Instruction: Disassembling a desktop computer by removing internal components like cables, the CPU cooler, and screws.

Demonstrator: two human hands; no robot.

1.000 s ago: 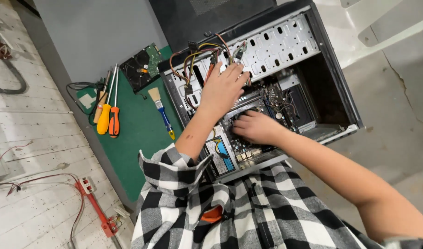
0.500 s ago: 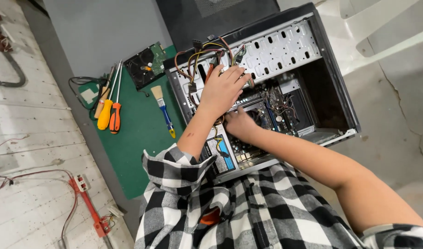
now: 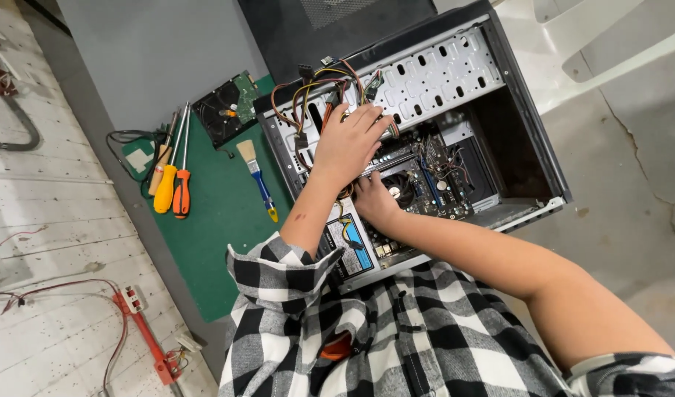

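Green mat on grey table, cracked concrete floor, white planks

This looks like a small computer repair workshop, an improvised one rather than a tidy lab. An open desktop computer case lies on its side with its side panel off, showing the motherboard and a bundle of coloured power cables. Beside it a green work mat carries repair tools: screwdrivers with orange and yellow handles, a small brush with a blue handle and a bare hard drive. The surroundings are rough: a cracked concrete floor, worn whitewashed planks and an orange power strip with loose wires trailing from it.
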